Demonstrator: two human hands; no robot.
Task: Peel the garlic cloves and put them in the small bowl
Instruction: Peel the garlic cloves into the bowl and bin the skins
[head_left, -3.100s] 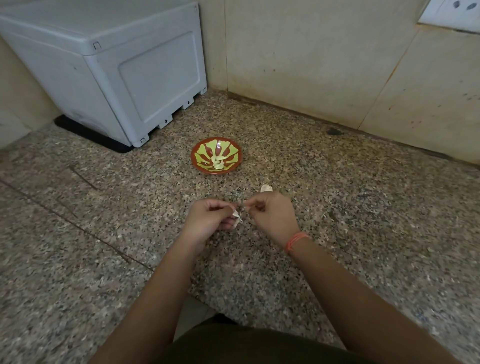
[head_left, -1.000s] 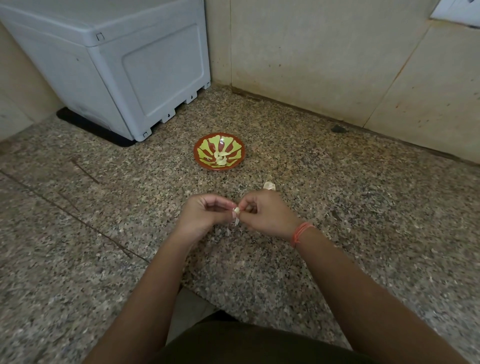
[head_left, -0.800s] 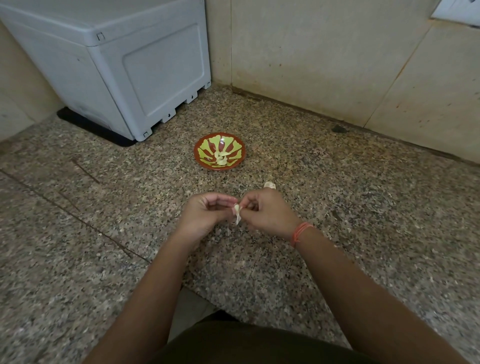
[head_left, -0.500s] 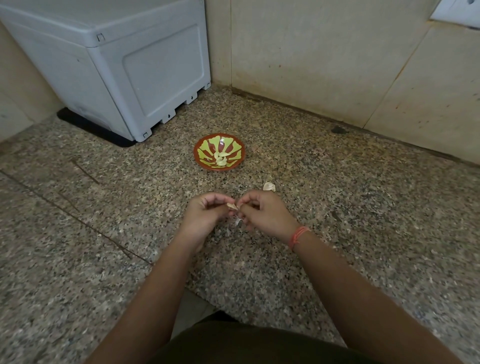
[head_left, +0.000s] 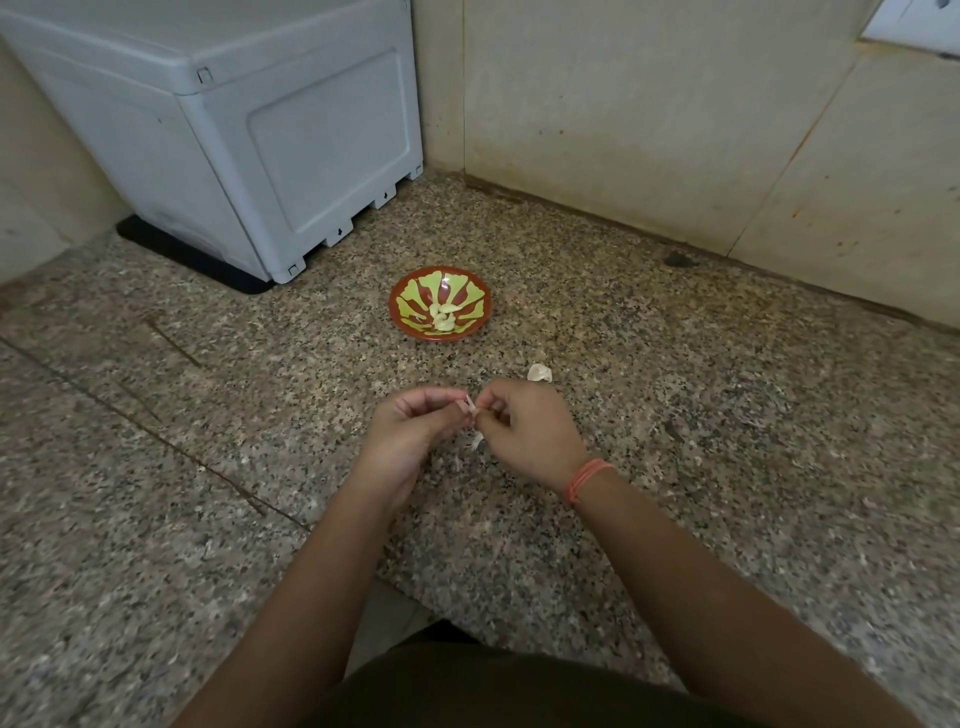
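Granite table (head_left: 727, 467) carries it all; left hand (head_left: 410, 431) and right hand (head_left: 524, 431) meet fingertip to fingertip, both pinching one garlic clove (head_left: 470, 406), skin dangling below; loose skin scrap (head_left: 539, 372) lies at 1 o'clock; small bowl (head_left: 402, 304) at 12 o'clock holds peeled cloves (head_left: 445, 318); white appliance (head_left: 260, 130) at 10 o'clock.

Clove (head_left: 470, 407) between left hand (head_left: 410, 434), right hand (head_left: 525, 436)

Speckled granite counter (head_left: 727, 415) meets beige tiled walls (head_left: 623, 104); grey plastic box (head_left: 234, 130) stands far left.
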